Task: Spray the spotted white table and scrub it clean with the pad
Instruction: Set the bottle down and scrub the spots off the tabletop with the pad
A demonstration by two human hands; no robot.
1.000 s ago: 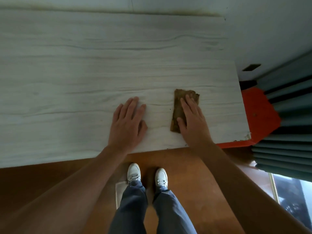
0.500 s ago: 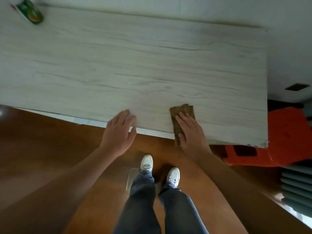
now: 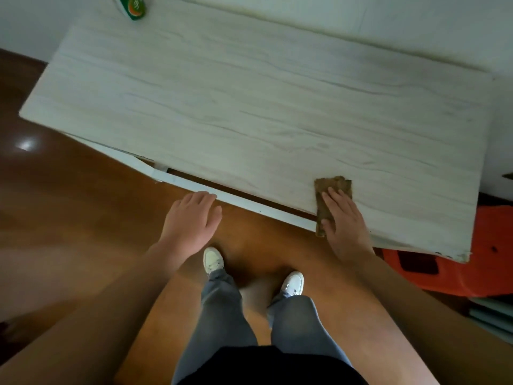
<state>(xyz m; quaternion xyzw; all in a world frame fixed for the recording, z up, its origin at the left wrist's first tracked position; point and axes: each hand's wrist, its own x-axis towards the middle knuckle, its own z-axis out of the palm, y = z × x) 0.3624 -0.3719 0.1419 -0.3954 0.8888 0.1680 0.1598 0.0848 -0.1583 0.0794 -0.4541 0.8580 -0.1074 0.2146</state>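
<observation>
The white wood-grain table (image 3: 249, 101) runs slantwise across the upper half of the head view. A brown scrub pad (image 3: 330, 190) lies at the table's near edge, its lower end hanging over the rim. My right hand (image 3: 344, 218) lies flat on the pad and presses it to the table. My left hand (image 3: 191, 220) hovers off the table, over the floor just in front of the near edge, fingers together and empty. A green and orange spray bottle (image 3: 133, 6) lies at the far left of the table, partly cut off by the frame.
An orange plastic stool (image 3: 472, 268) stands under the table's right end. Brown wooden floor (image 3: 69, 204) surrounds me; my white shoes (image 3: 213, 259) stand close to the table. A white wall (image 3: 388, 20) runs behind the table.
My left hand has slid off the table and now hangs in front of its edge. My right hand has pulled the pad back to the near rim. The view swung left, showing the bottle.
</observation>
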